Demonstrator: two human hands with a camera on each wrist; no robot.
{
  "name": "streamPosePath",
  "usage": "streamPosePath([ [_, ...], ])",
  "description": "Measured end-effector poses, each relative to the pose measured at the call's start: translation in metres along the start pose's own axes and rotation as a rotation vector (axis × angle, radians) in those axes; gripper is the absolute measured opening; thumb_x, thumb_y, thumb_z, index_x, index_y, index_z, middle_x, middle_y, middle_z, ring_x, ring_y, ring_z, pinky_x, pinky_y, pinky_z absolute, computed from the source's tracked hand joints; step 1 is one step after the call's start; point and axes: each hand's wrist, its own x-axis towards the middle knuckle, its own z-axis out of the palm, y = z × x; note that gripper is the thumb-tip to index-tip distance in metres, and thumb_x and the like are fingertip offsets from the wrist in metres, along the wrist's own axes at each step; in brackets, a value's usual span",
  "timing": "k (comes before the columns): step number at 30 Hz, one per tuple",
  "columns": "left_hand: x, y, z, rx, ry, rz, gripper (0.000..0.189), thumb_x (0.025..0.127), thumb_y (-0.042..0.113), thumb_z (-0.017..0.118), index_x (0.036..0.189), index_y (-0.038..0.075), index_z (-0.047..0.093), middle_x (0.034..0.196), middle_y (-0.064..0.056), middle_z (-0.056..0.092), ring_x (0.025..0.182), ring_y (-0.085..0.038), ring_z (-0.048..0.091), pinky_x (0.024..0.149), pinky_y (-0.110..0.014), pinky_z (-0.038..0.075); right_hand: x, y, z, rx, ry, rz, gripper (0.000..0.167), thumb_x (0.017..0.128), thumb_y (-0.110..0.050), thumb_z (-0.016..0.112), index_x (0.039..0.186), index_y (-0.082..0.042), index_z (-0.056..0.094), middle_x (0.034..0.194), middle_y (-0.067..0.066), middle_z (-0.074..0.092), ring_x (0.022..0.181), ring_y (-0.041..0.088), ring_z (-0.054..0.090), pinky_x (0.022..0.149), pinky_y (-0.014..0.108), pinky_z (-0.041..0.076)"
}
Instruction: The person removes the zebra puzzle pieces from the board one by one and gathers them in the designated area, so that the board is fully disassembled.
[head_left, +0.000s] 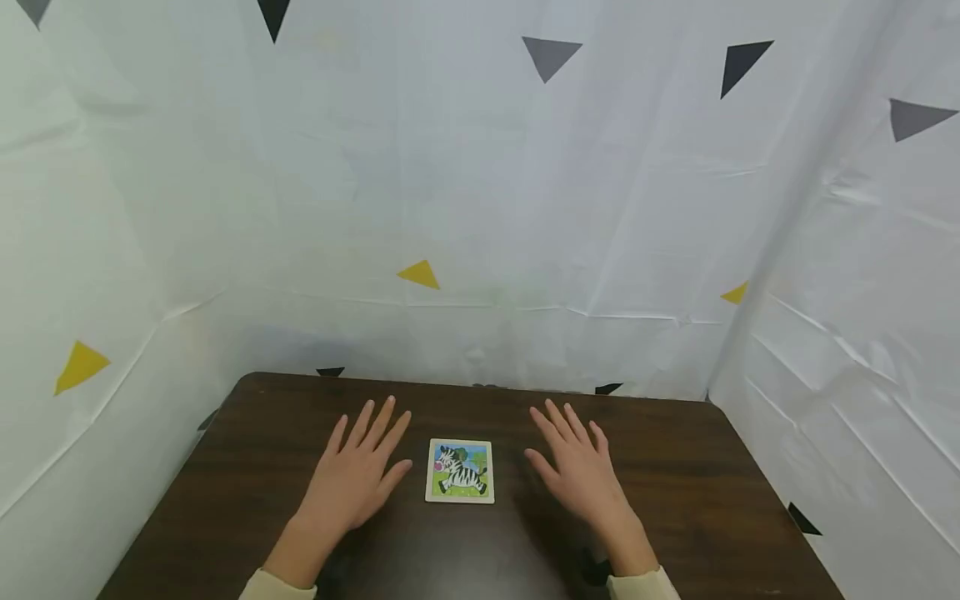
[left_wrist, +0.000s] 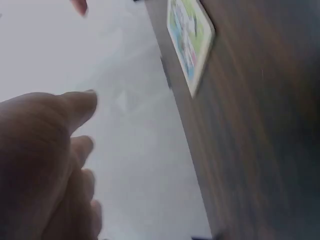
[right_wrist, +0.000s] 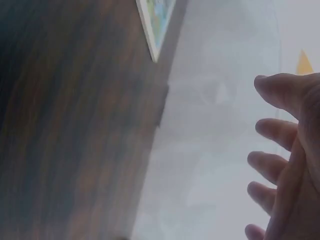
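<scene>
A square picture puzzle or card (head_left: 460,472) with a pale border and a cartoon zebra on grass lies flat on the dark wooden table (head_left: 675,500). To its left is my left hand (head_left: 351,475), palm down with straight, spread fingers. On the other side, my right hand (head_left: 579,468) is likewise spread, apart from the zebra picture. Both hands hold nothing. In the left wrist view, the zebra picture (left_wrist: 191,37) shows at the top, beyond the thumb of the left hand (left_wrist: 45,160). One corner of it (right_wrist: 157,30) appears in the right wrist view, away from the right hand (right_wrist: 285,150).
White sheeting (head_left: 480,183) printed with grey, black and yellow triangles hangs behind the table and along both sides. The table's far edge runs close to the sheet. Pale sleeves (head_left: 643,585) cover the forearms.
</scene>
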Motion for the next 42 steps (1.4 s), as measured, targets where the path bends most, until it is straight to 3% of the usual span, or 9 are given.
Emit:
streamPosePath([
  [4, -0.001, 0.019, 0.006, -0.041, -0.102, 0.014, 0.072, 0.098, 0.057, 0.047, 0.158, 0.030, 0.020, 0.165, 0.000, 0.006, 0.149, -0.028, 0.011, 0.116, -0.058, 0.010, 0.014, -0.013, 0.012, -0.031, 0.016, -0.114, 0.061, 0.097, -0.050, 0.057, 0.152, -0.030, 0.039, 0.160, 0.001, 0.028, 0.146, 0.028, 0.024, 0.109, 0.060, 0.021],
  [11, 0.002, 0.045, 0.030, -0.007, -0.235, 0.076, 0.068, 0.098, 0.059, 0.047, 0.156, 0.028, 0.031, 0.163, -0.003, 0.018, 0.148, -0.029, 0.019, 0.114, -0.057, 0.019, 0.035, -0.033, 0.040, -0.145, 0.007, -0.369, 0.040, 0.092, -0.034, 0.070, 0.131, -0.030, 0.064, 0.147, 0.003, 0.048, 0.135, 0.026, 0.042, 0.104, 0.055, 0.034],
  [17, -0.001, 0.054, 0.038, -0.042, -0.350, 0.085, 0.063, 0.097, 0.059, 0.049, 0.150, 0.026, 0.044, 0.156, -0.002, 0.037, 0.141, -0.026, 0.035, 0.110, -0.054, 0.029, 0.046, -0.040, 0.043, -0.238, -0.033, -0.495, 0.024, 0.094, -0.024, 0.067, 0.117, -0.031, 0.072, 0.112, -0.002, 0.064, 0.100, 0.018, 0.061, 0.087, 0.042, 0.047],
  [21, 0.002, 0.055, 0.038, -0.051, -0.367, 0.087, 0.061, 0.095, 0.058, 0.053, 0.146, 0.025, 0.050, 0.152, -0.002, 0.043, 0.137, -0.025, 0.042, 0.108, -0.054, 0.033, 0.057, -0.044, 0.042, -0.333, -0.091, -0.555, 0.025, 0.097, -0.024, 0.063, 0.119, -0.034, 0.072, 0.097, -0.006, 0.063, 0.084, 0.012, 0.062, 0.075, 0.035, 0.049],
  [28, 0.003, 0.055, 0.038, -0.027, -0.383, 0.094, 0.059, 0.094, 0.053, 0.059, 0.146, 0.028, 0.050, 0.152, -0.001, 0.042, 0.134, -0.023, 0.047, 0.104, -0.051, 0.038, 0.071, -0.051, 0.048, -0.417, -0.169, -0.665, 0.028, 0.097, -0.026, 0.064, 0.122, -0.036, 0.069, 0.095, -0.006, 0.065, 0.080, 0.011, 0.065, 0.075, 0.035, 0.052],
  [35, 0.002, 0.054, 0.035, 0.005, -0.330, 0.126, 0.054, 0.093, 0.046, 0.065, 0.143, 0.028, 0.054, 0.149, -0.001, 0.046, 0.128, -0.022, 0.053, 0.093, -0.049, 0.049, 0.080, -0.057, 0.054, -0.458, -0.223, -0.679, 0.031, 0.099, -0.029, 0.061, 0.128, -0.038, 0.064, 0.106, -0.005, 0.067, 0.085, 0.012, 0.066, 0.081, 0.039, 0.052],
  [42, 0.004, 0.054, 0.035, -0.029, -0.380, 0.099, 0.053, 0.095, 0.048, 0.060, 0.145, 0.030, 0.051, 0.152, 0.001, 0.042, 0.132, -0.022, 0.049, 0.093, -0.054, 0.048, 0.088, -0.061, 0.053, -0.513, -0.258, -0.682, 0.031, 0.098, -0.032, 0.061, 0.128, -0.041, 0.064, 0.105, -0.006, 0.067, 0.085, 0.012, 0.066, 0.080, 0.038, 0.052],
])
